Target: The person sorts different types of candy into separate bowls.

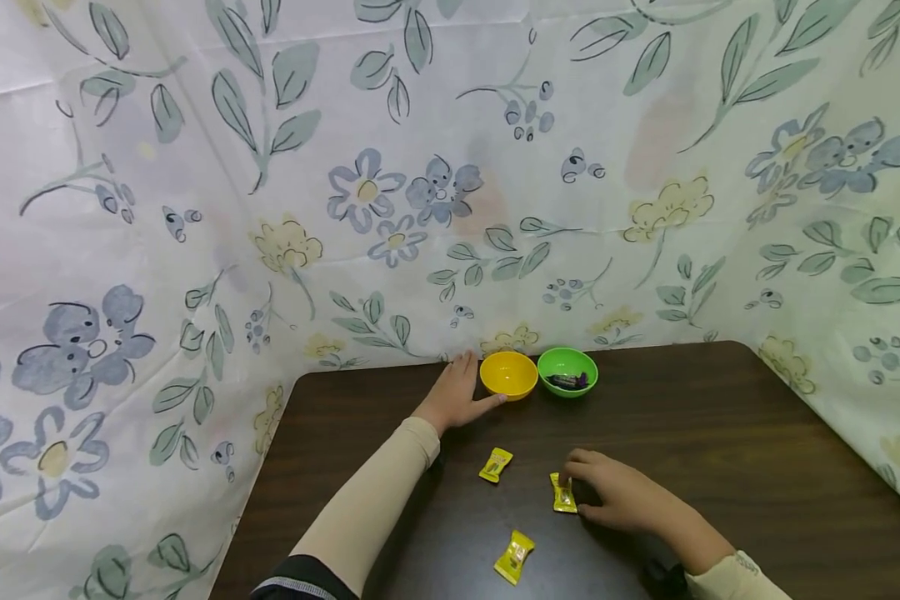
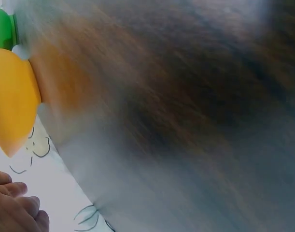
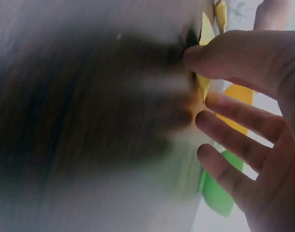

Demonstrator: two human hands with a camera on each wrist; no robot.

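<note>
My left hand [image 1: 453, 396] rests beside the yellow bowl [image 1: 509, 374], fingers extended along its left side and thumb at its front. In the left wrist view, part of that hand [image 2: 17, 205] shows below the bowl. A green bowl [image 1: 567, 367] stands just right of the yellow one, with dark purple wrapped candies [image 1: 567, 382] inside. Nearer to me, my right hand [image 1: 626, 496] pinches a yellow-wrapped candy [image 1: 563, 495] at the table surface. The right wrist view shows this candy [image 3: 205, 83] between thumb and index finger, the other fingers spread.
Two more yellow-wrapped candies lie on the dark wooden table [image 1: 690, 433]: one candy [image 1: 496, 465] in front of the yellow bowl, another candy [image 1: 514, 557] nearer to me. A floral cloth [image 1: 420, 292] hangs behind the table's far edge and along both sides.
</note>
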